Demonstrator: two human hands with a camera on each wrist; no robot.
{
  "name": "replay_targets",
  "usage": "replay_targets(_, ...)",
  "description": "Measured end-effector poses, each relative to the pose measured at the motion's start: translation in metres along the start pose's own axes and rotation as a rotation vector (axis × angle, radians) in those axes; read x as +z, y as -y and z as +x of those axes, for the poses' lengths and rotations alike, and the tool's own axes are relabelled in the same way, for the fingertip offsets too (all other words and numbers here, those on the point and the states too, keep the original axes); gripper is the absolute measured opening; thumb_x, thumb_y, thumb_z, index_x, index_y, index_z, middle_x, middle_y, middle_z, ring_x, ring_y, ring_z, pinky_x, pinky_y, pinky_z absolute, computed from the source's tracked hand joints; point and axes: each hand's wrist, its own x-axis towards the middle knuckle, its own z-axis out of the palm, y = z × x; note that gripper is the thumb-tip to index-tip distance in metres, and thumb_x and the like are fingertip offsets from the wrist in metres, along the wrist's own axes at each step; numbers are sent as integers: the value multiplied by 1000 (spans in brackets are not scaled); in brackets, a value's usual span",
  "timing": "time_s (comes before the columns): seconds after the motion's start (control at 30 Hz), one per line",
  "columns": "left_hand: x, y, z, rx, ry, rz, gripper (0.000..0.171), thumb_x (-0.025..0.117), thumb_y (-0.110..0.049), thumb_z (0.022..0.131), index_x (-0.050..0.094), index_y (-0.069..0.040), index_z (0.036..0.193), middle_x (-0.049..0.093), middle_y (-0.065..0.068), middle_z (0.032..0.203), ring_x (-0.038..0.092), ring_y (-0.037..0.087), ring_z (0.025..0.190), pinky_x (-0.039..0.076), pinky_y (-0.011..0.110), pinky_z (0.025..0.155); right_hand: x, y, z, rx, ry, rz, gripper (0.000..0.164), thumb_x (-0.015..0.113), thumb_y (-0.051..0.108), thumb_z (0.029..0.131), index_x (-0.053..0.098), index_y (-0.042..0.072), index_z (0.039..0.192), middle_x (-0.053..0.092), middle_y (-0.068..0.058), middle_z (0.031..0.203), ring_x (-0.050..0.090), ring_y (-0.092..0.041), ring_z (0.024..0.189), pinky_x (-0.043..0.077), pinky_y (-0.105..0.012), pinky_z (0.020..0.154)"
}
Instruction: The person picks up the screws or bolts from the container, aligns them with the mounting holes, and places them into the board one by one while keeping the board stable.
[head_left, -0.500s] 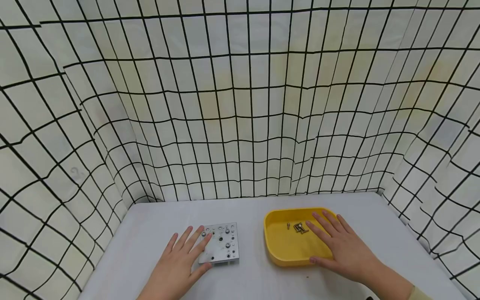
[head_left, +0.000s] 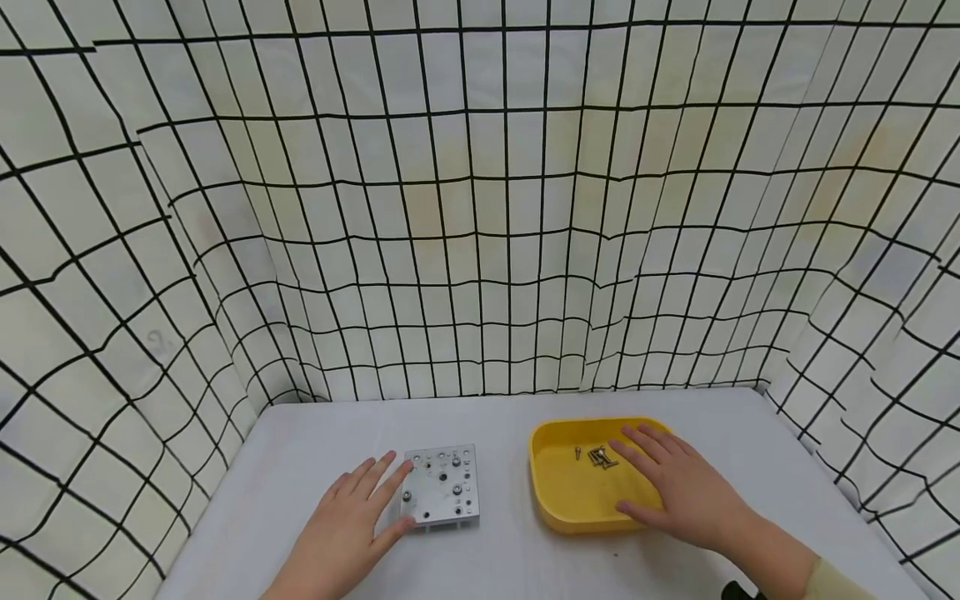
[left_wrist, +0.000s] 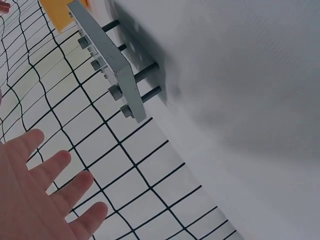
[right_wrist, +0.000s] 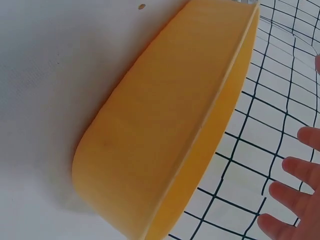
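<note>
Left grip (head_left: 345, 521): a person's bare hand, fingers spread, nothing held; held at the near left edge of the metal plate, apart from it so far as I can see.
Right grip (head_left: 678, 492): bare, fingers spread, nothing held; above the tray's right side, its visible fingers clear of the rim.
Metal plate (head_left: 437, 485), one: squarish, drilled with holes, left of centre; bolts (left_wrist: 115, 92) through it, threaded ends projecting towards the surface.
Yellow tray (head_left: 573, 500), one: rounded corners, right of the plate, well apart from it.
Small screws (head_left: 602, 458): a loose cluster in the tray, one more lying singly to its left; exact count unclear.
Stage, in my judgement: an idle pause, both hands unladen. Taking a screw would call for lowering the right fingers into the tray and pinching one, with the left steadying the plate.
Surface (head_left: 517, 554): white, with a small brown speck in front of the tray.
Room: white walls (head_left: 487, 208) ruled with wavering black lines, on three sides; a pale sleeve (head_left: 832, 579) and a dark object (head_left: 738, 592), unidentified, at the lower edge.
</note>
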Motion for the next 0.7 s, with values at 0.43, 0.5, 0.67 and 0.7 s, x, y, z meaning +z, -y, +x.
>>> replay_targets(0.43,9,16,1,-188,169,-199,67,61,-54,94,45,-21,150,51,6,142,53,31,126,43,54,99,-2,-12,27,91,270,86,54,64,58,91,64,22,130,64,1,124,60,-22,113,49,-48,94)
replay_targets(0.5,13,20,2,-249,227,-242,68,60,-56,94,44,-22,150,54,3,138,58,26,119,47,52,94,-2,-15,32,85,302,96,48,65,54,91,66,22,127,65,3,121,62,-21,109,50,-46,92)
replay_targets(0.67,22,28,4,-345,309,-349,70,62,-58,91,46,-22,149,61,-10,116,56,8,84,47,37,69,0,-20,40,58,378,132,36,70,41,91,70,18,119,68,3,113,63,-18,101,52,-44,88)
replay_targets(0.7,23,28,4,-350,314,-368,70,62,-57,91,46,-21,149,61,-12,111,53,7,80,44,35,66,1,-21,42,56,395,135,35,71,39,91,70,17,118,68,2,112,63,-18,101,51,-44,88)
